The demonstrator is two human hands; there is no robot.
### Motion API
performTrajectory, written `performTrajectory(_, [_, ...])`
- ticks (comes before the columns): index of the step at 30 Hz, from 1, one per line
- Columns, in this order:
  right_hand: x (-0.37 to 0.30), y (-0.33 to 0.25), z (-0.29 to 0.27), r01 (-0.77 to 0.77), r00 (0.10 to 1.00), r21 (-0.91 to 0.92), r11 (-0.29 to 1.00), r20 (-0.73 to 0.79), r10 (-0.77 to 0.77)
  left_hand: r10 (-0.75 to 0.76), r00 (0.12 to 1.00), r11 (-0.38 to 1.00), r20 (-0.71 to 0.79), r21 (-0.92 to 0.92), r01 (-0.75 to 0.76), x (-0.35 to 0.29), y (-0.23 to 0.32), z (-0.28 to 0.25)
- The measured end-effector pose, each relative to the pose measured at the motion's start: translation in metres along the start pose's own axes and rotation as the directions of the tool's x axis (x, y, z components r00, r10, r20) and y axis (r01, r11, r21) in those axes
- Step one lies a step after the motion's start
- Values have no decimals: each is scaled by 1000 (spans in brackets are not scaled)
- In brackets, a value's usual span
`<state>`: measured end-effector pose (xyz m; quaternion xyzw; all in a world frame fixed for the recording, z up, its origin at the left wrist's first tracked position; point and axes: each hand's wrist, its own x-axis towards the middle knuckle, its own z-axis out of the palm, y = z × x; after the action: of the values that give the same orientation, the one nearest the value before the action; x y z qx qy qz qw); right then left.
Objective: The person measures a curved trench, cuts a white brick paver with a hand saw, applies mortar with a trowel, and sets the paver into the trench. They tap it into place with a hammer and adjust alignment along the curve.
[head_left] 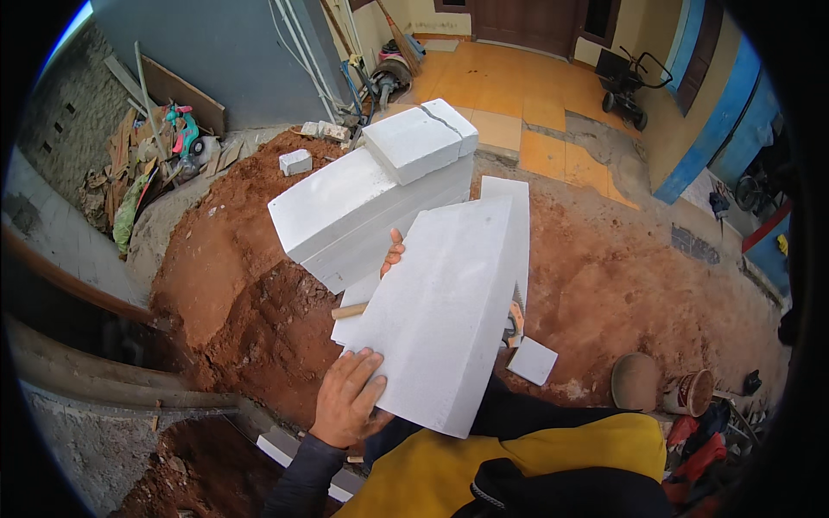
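Note:
A large white lightweight concrete block [449,293] is tilted up in front of me, over other blocks. My left hand [350,397] is closed on its near left corner, fingers lying over the edge onto the broad face. Farther up the same edge, the fingertips of my right hand [393,251] curl round from beneath; the block hides the palm and arm. Behind it stands a stack of white blocks [337,203], the top piece cracked across. A wooden handle [350,311] sticks out at the block's left, and an orange saw handle [515,321] shows at its right.
Reddish soil [596,293] surrounds the blocks. A small white offcut [533,361] lies at the right, near a bucket [689,393]. Orange tiles [484,82] lead to a door at the back. A toy scooter [183,129] and boards lean far left; a black cart [629,86] stands far right.

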<state>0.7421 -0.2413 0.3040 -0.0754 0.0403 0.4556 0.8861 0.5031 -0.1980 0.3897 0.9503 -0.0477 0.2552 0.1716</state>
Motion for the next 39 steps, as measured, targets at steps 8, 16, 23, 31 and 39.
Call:
performTrajectory(8, [-50, -20, 12, 123, 992, -443, 888, 35, -120, -736, 647, 561, -197, -712, 422, -69, 26, -10])
performTrajectory(16, [-9, 140, 61, 6, 999, -909, 417, -10, -36, -983, 177, -62, 38, -989, -132, -198, -48, -33])
performTrajectory(23, [61, 392, 50, -354, 877, -934, -43, -347, 333, -909, -219, -199, 355, -829, -522, -329, -104, -54])
performTrajectory(31, [49, 563, 29, -562, 454, -779, -278, -572, 683, -805, -557, 140, 206, -845, -516, -403, -93, -108])
performTrajectory(39, [71, 741, -8, -373, 448, -780, -502, -625, 639, -725, -611, 251, 319, -704, -665, -505, -180, -110])
